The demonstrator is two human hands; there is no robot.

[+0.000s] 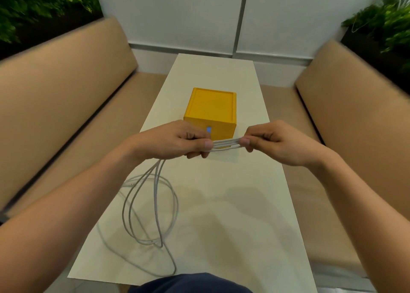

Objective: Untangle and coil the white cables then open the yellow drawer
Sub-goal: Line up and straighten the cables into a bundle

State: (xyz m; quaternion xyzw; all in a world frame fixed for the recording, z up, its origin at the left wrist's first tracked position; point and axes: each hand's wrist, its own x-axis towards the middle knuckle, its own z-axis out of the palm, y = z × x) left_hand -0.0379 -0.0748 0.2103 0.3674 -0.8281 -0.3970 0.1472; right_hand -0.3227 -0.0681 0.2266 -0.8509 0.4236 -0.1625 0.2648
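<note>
A: Far left, what is noted?
B: Top left, green foliage (33, 6) is seen above the left bench (55, 106), tan and padded. The bench is set alongside the white table (233, 215).

A: And the left hand?
B: The left hand (175, 140) is held above the table, fingers curled and thumb pressed onto the white cables (228, 142). Several strands are pinched there. Below it, loose loops are hung down and laid on the tabletop, left of centre. One loop is trailed to the near edge.

A: Between the hands?
B: A short bundle of strands is stretched taut from hand to hand. The lower front of the yellow drawer (211, 108) is partly covered by that bundle and by the left fingers.

A: The box itself?
B: It is placed mid-table, behind the hands and apart from the loops. The front is seen flush with the casing, so it is recorded as closed. A small blue pull (209, 129) is visible on the front. What is inside cannot be told.

A: Right side?
B: The right hand (275, 141) is curled, with the other end of the bundle pinched between thumb and fingers. The right bench (355, 106) is set along that side, with more leaves (386, 19) above it. A dark blue garment (190, 284) is seen at the bottom edge.
</note>
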